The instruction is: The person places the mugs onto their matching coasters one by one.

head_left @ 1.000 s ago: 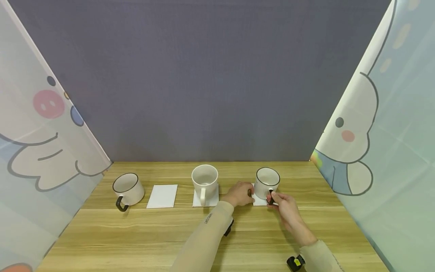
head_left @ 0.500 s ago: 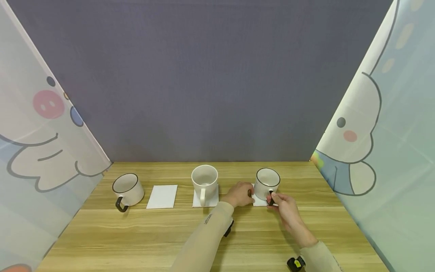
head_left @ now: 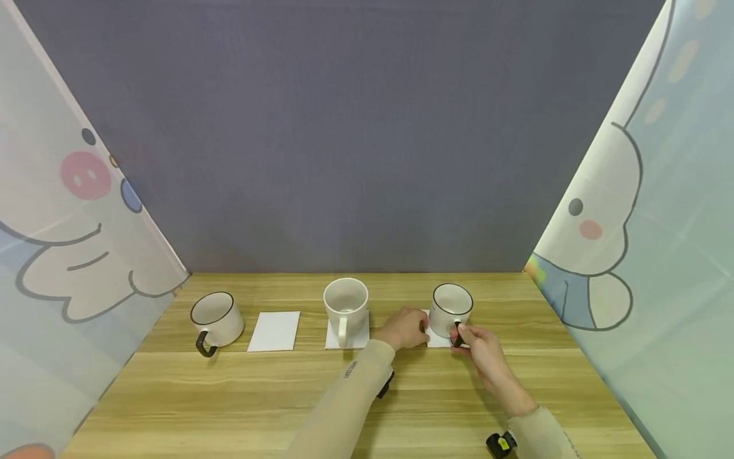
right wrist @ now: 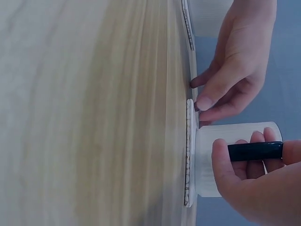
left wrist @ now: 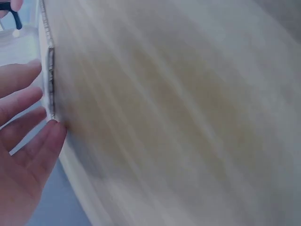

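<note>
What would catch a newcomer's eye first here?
Probably the mug farthest right: the right hand grips its black handle, the left hand is at the edge of the white square beneath. A central white mug stands on a second square; far left, a black-handled mug sits beside a third square.

Room to pass over the near-left counter (head_left: 201,401) and above the bare coaster (head_left: 273,331), left hand (head_left: 403,327) filling the gap between middle mug (head_left: 346,303) and rightmost mug (head_left: 450,310), right hand (head_left: 484,352) blocking that mug's handle, dark backdrop (head_left: 355,140) behind.
</note>
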`<state>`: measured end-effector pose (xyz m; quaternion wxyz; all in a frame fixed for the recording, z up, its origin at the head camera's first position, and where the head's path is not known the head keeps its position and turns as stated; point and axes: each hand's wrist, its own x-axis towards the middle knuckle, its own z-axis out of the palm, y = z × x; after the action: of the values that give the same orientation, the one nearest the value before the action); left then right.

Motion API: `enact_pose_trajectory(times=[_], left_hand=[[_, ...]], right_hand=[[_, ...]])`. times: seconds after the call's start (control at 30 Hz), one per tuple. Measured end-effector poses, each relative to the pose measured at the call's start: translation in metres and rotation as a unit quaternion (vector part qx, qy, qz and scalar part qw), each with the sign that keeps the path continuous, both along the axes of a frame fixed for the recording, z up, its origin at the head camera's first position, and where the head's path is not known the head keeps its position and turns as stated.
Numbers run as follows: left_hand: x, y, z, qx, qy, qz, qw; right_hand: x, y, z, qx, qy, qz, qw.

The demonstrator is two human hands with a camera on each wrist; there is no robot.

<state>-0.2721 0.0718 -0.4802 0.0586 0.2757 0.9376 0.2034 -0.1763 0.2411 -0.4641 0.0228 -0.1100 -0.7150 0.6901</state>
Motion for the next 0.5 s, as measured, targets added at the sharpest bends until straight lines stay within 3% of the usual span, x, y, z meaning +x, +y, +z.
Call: enact_pose_trajectory(times=[0.23, 0.5], left_hand=[[0.003, -0.004, 0.018, 0.004, 0.001, -0.013, 0.9999], [0.008, -0.006, 0.040, -0.029, 0.052, -0.034, 0.9976]], right_hand=[[-0.003, 0.002, -0.001, 0.007, -0.002, 0.005, 1.0000], [-0.001, 0.002, 0.002, 0.002, -0.005, 0.010, 0.9999]])
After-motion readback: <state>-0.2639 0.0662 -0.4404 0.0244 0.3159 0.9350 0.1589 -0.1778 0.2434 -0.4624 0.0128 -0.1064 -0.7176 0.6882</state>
